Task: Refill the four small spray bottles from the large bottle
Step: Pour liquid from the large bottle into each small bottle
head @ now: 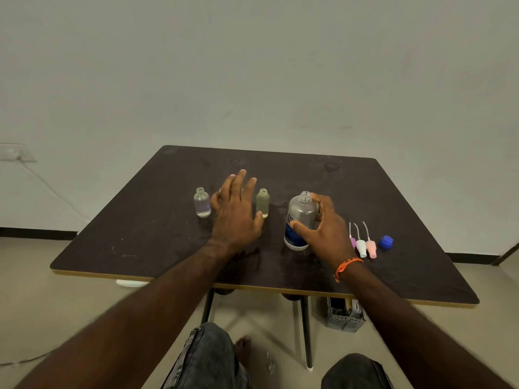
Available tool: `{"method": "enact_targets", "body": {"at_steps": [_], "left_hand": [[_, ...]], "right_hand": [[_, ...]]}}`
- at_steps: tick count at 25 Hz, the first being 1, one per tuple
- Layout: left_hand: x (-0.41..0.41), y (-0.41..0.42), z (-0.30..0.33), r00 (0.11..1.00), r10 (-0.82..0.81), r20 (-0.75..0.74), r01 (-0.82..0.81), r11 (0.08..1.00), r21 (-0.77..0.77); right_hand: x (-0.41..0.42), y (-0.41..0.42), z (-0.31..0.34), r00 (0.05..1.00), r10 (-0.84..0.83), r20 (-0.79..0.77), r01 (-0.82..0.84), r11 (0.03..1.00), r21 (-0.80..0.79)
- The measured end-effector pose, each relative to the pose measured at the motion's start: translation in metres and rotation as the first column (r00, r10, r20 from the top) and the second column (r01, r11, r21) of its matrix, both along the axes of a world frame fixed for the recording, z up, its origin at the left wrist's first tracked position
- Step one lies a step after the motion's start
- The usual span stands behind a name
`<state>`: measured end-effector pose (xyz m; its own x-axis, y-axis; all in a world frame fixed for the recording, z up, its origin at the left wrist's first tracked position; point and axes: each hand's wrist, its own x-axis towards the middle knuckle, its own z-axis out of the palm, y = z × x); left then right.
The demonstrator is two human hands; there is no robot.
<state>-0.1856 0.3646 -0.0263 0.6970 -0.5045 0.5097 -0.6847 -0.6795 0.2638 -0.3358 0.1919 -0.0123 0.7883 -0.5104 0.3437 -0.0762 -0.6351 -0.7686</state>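
The large clear bottle with a blue label stands uncapped on the dark table. My right hand curls around its right side, thumb across the label. Two small uncapped bottles are plain to see: a clear one at the left and a yellowish one in the middle. My left hand hovers between them with fingers spread, holding nothing, and hides whatever stands behind it. Spray tops lie right of the large bottle: purple, white and pink.
A blue cap lies at the right end of the row of spray tops. Under the table stands a grey perforated box beside the metal legs. My knees and a bare foot show below the near edge.
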Motion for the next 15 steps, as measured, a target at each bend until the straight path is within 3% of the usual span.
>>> {"method": "enact_targets", "body": {"at_steps": [5, 9, 15], "left_hand": [[-0.027, 0.021, -0.010, 0.961, -0.252, -0.112, 0.263, 0.960, 0.099], [-0.029, 0.027, -0.024, 0.951, -0.225, -0.215, 0.245, 0.966, 0.076], [-0.020, 0.035, -0.023, 0.952, -0.201, -0.231, 0.200, 0.979, -0.027]], "right_hand": [[-0.002, 0.013, 0.003, 0.999, -0.028, -0.025, 0.028, 1.000, 0.004], [0.006, 0.033, 0.003, 0.999, -0.033, -0.025, 0.033, 0.999, -0.006], [0.021, 0.054, 0.005, 1.000, -0.005, -0.030, 0.004, 1.000, -0.026]]}}
